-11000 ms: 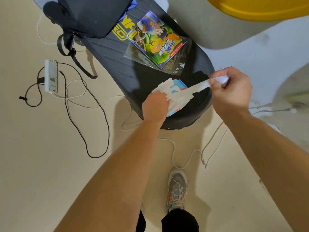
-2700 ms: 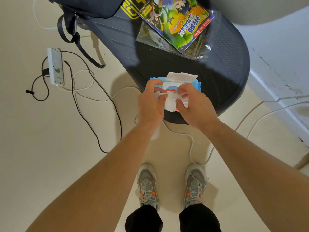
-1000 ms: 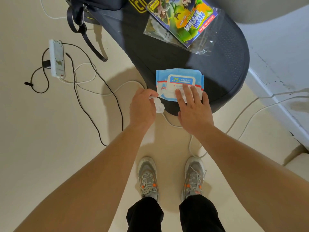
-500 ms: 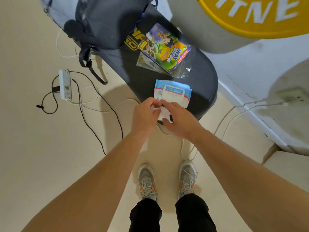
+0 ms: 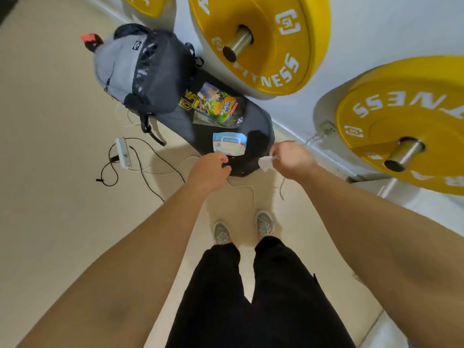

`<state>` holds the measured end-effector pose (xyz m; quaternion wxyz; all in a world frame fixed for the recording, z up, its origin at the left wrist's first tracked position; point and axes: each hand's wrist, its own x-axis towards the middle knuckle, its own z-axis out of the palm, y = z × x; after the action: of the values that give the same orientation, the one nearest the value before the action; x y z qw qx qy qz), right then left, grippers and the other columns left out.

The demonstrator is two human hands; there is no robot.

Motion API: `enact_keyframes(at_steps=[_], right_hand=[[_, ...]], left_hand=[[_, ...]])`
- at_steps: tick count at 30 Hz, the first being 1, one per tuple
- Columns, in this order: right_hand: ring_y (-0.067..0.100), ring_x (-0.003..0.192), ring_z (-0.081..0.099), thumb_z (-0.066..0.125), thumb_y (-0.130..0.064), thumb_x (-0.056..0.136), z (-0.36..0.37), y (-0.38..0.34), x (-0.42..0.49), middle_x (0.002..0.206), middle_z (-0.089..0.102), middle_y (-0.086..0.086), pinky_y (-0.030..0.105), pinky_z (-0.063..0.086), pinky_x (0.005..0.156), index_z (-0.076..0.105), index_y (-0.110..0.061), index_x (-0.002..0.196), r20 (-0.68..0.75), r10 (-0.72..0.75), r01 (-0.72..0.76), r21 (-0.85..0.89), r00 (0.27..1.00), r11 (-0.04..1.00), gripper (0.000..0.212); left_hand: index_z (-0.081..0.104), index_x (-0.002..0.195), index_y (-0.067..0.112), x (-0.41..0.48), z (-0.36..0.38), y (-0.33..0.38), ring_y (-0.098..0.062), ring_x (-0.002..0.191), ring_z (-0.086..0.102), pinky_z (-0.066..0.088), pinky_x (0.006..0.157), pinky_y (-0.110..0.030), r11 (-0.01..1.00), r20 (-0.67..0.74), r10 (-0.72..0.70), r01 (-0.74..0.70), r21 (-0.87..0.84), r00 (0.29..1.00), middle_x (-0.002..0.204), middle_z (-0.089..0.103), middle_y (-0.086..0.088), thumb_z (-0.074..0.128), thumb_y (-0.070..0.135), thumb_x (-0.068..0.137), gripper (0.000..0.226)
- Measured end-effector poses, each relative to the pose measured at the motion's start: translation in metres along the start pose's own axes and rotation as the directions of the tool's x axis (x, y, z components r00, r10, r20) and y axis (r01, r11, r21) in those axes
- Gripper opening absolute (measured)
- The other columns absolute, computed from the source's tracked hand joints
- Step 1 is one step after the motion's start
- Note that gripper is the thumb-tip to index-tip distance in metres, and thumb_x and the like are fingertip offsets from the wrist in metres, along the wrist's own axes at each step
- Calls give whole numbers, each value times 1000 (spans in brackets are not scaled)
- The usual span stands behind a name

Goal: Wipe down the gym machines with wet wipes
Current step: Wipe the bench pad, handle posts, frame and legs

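Wet wipe: crumpled white sheet, pinched in the right grip, held in the air just beside the near end of the counter.
Right grip: clenched on the wet wipe at the fingertips.
Left grip: fingers loosely curled, grasping nothing visible; near the counter edge, just below the wipe pack.
Wipe pack: blue and white, flat on the counter, flap apparently closed.
Counter: dark and low; also carrying a colourful packet and a backpack.
Weight plates: yellow, on steel sleeves by the wall, well apart from the wipe.
Floor: power strip and loose cables.
Done: one wipe out of the pack and in hand.
Remaining: all wiping, judged from no contact between wipe and equipment; preparation stage only.
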<state>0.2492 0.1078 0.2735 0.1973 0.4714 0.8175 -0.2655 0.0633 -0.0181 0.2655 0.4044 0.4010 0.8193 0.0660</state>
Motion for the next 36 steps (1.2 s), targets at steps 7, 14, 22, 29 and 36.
enact_keyframes(at_steps=[7,14,22,29,36], right_hand=[[35,116,55,52,-21,93,-56,6,-148,125,51,10,37,47,85,71,-19,116,-116,192,-194,-10,975,981,29],[36,112,59,53,-19,94,-23,11,-299,124,60,11,41,51,88,66,-18,118,-171,624,-553,329,763,766,27],[32,93,63,52,-11,90,57,-13,-480,105,64,7,39,53,75,66,-19,107,-108,893,-753,498,438,430,24],[27,86,64,49,-11,91,155,-42,-637,101,66,4,35,52,71,65,-22,104,5,987,-786,606,160,124,24],[25,79,63,52,-17,92,283,-93,-807,92,65,1,36,55,69,64,-22,101,84,993,-743,658,-83,-118,16]], left_hand=[[62,118,19,-85,-16,82,-32,110,57,45,86,-36,912,145,257,-289,292,956,122,63,-10,50,29,99,25],[62,104,9,-156,10,132,-31,101,61,49,83,-39,596,463,570,-729,336,679,104,64,-10,53,22,97,18],[61,122,21,-268,66,175,-28,109,60,49,90,-33,250,671,569,-878,409,475,125,62,-7,50,27,95,30],[59,128,23,-419,156,175,-28,116,59,49,98,-39,-6,799,542,-949,314,261,130,63,-4,50,26,92,38],[54,138,19,-610,258,114,-28,121,56,47,98,-38,-233,885,465,-963,137,14,136,58,-7,54,22,92,46]])
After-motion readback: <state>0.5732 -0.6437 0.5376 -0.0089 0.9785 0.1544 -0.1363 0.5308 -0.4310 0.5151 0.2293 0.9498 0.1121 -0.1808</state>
